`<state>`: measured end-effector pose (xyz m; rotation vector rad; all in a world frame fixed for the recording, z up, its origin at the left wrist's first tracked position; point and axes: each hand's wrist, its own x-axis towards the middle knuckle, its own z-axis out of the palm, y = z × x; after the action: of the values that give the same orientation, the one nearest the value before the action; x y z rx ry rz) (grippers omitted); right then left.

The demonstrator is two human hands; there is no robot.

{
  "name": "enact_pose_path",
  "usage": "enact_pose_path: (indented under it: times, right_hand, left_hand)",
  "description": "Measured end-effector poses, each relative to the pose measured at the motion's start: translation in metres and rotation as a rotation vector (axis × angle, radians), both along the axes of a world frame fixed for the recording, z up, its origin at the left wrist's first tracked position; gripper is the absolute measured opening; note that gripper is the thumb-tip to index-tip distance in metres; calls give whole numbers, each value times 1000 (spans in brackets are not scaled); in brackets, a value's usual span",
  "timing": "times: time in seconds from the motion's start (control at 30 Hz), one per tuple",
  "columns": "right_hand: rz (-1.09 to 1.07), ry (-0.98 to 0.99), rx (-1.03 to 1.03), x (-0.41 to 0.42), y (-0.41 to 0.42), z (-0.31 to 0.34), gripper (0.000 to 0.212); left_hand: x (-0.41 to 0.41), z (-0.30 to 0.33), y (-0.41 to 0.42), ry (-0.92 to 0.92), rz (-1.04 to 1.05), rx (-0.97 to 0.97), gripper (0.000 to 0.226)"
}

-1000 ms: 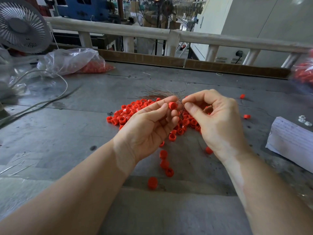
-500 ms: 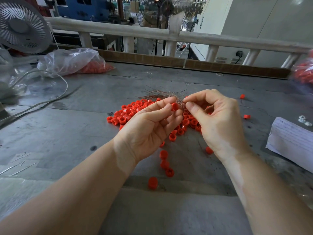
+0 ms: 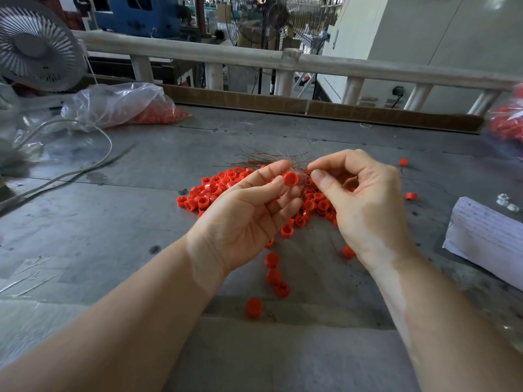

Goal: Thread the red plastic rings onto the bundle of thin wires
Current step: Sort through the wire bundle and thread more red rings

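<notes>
While the left hand [image 3: 246,219] lies palm-up above the pile of red rings [image 3: 215,190], its grip is closed lightly on one red ring [image 3: 290,179], pinched between the thumb and the curled fingertips. The right hand [image 3: 365,210] sits just to the right of that ring, its thumb and forefinger pinched together on the bundle of thin wires [image 3: 271,161]; the other fingers curl loosely toward the palm. The held ring sits right beside the pinched end of the bundle, and whether any strand is inside its hole cannot be told. From the pinch the coppery strands fan out to the left and away from the person, over the far edge of the pile.

The pile spreads across the grey surface [image 3: 85,239] beneath both hands. A few loose rings [image 3: 274,275] trail from the pile toward the person, and single ones lie to its right. Well to the left of the pile and farther back lies a clear plastic bag [image 3: 113,104] with more red pieces inside, and beyond it stands a white fan [image 3: 36,49]. To the right of the pile lies a stack of paper [image 3: 486,236].
</notes>
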<state>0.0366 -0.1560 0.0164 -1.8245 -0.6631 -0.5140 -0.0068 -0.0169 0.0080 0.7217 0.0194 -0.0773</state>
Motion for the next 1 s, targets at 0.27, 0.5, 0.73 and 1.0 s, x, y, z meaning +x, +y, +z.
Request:
enact_pose_path:
  times: [0.27,0.5,0.73,1.0]
  right_hand:
    - [6,9,-4,-1,0,1,27]
    - [7,12,-6,-1,1,1,27]
    - [10,-7,-8,-2,1,2,26]
    - [12,-5,-18,-2,1,1,24]
  left_hand:
    - [1,2,1,8,11,-43,23]
    - [-1,3,2,13,-20,-65,26]
    - [-2,4,-1,27,-2,-59,26]
    - [-2,4,-1,39,8,-80,23]
